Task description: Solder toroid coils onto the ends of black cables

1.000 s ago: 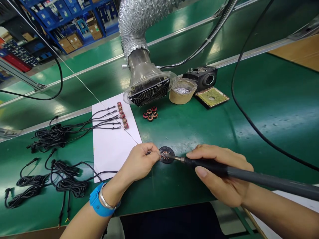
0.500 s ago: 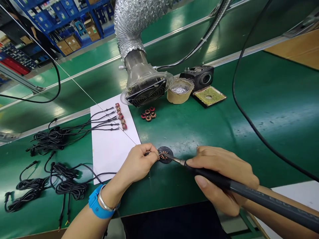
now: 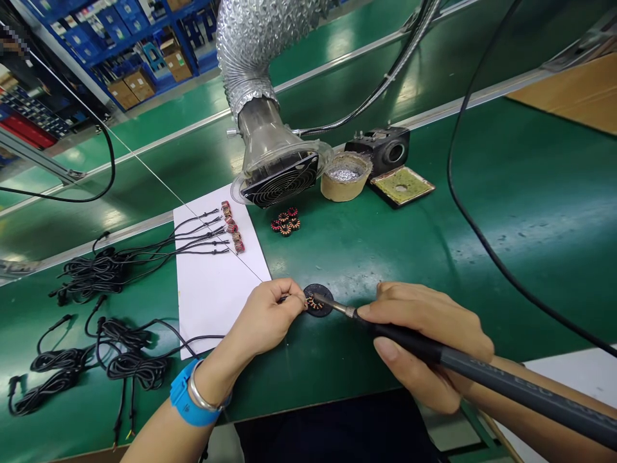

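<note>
My right hand (image 3: 429,344) is wrapped round a soldering iron (image 3: 409,337), whose metal tip reaches left to a small copper-wound ring coil (image 3: 315,303). The coil lies on a round black pad (image 3: 326,309) on the bench. Close by on the left, my left hand (image 3: 274,312) pinches the end of a black cable (image 3: 207,336) at the coil's edge. A thin solder wire (image 3: 166,186) slants down from the upper left to my left fingers. What exactly meets under the fingertips is hidden.
A fume extractor hood (image 3: 282,173) hangs over the bench. Behind it stand a solder pot (image 3: 344,186) and an iron stand (image 3: 385,151) with a sponge tray (image 3: 403,186). Several ring coils (image 3: 286,222), white paper (image 3: 207,308) and coiled cables (image 3: 96,270) lie leftward.
The coil has shifted slightly left and down on the pad, and the iron's tip has moved slightly left with it. Both hands keep their grips.
</note>
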A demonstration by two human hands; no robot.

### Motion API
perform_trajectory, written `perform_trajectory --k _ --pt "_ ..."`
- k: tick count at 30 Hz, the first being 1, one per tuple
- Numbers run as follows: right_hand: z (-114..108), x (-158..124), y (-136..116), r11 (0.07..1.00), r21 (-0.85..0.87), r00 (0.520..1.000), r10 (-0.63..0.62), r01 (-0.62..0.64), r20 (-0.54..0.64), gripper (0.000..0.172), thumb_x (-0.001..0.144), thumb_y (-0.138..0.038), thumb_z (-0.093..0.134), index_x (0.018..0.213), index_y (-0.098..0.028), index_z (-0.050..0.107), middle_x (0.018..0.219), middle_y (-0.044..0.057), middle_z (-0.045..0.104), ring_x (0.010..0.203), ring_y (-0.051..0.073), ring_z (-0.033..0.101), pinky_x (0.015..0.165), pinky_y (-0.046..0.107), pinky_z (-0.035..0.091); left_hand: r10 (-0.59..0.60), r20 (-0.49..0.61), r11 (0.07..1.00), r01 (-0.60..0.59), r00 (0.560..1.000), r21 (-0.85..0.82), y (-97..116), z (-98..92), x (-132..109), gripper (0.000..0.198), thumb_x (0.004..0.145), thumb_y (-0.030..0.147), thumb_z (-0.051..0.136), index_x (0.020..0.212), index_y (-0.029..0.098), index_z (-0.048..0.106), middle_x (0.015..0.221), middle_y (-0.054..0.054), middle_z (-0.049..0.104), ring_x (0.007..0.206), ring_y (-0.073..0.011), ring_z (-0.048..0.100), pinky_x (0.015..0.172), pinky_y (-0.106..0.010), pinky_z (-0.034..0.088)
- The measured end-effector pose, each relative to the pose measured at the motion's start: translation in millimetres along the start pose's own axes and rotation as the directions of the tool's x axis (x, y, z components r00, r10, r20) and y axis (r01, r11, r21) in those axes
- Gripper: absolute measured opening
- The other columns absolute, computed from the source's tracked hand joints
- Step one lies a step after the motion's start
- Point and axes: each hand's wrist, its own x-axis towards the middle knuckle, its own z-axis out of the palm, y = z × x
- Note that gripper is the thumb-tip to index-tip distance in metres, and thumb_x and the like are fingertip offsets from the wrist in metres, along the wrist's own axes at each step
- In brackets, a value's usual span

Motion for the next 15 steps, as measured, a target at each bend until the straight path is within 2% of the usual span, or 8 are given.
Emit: perform_trajectory --k 3,5,8,11,15 --pt "4 2 3 0.999 -0.045 0.999 0.006 -0.009 -0.053 0.037 0.08 -0.011 0.053 0.115 -0.019 0.06 0.067 0.002 0.063 0.049 0.014 0.057 0.045 0.028 0.047 0.018 0.019 0.999 -0.019 1.0 0.026 4 0.3 -3 0.016 0.083 0.026 0.046 0.074 0.017 0.056 0.064 0.004 0.046 0.058 -0.0102 0.037 0.057 -0.023 0.03" --pt "8 4 5 0.995 -0.084 0.997 0.057 -0.061 -0.05 0.037 0.084 -0.007 0.053 0.117 -0.021 0.06 0.073 0.001 0.068 0.053 0.012 0.061 0.049 0.024 0.051 0.028 0.033 0.998 -0.03 0.999 0.054 7 0.6 -7 0.017 0.087 0.027 0.045 0.075 0.018 0.054 0.063 0.005 0.045 0.058 -0.0103 0.037 0.056 -0.023 0.03" --pt "17 8 9 0.988 -0.118 0.994 0.103 -0.097 0.041 0.03 0.086 -0.005 0.051 0.107 -0.022 0.063 0.078 0.0 0.07 0.058 0.01 0.063 0.056 0.021 0.053 0.049 0.044 0.993 -0.054 0.998 0.107 10 1.1 -12 0.022 0.092 0.03 0.042 0.076 0.019 0.051 0.064 0.004 0.045 0.059 -0.011 0.038 0.056 -0.023 0.031" --pt "25 8 13 0.991 -0.123 0.986 0.075 -0.057 0.149 0.025 0.086 -0.007 0.051 0.102 -0.02 0.063 0.081 0.002 0.07 0.063 0.012 0.063 0.059 0.022 0.053 0.072 0.042 0.982 -0.078 0.997 0.175 12 1.0 -15 0.027 0.094 0.035 0.04 0.073 0.02 0.048 0.064 0.004 0.045 0.06 -0.012 0.04 0.056 -0.024 0.031" --pt "31 5 17 0.986 -0.168 0.983 0.027 0.004 0.184 0.027 0.085 -0.005 0.047 0.103 -0.019 0.062 0.076 0.001 0.064 0.062 0.012 0.06 0.056 0.022 0.048 0.087 0.053 0.971 -0.097 0.995 0.22 15 1.4 -18 0.027 0.095 0.033 0.039 0.072 0.02 0.045 0.066 0.004 0.049 0.061 -0.0127 0.043 0.057 -0.025 0.032"
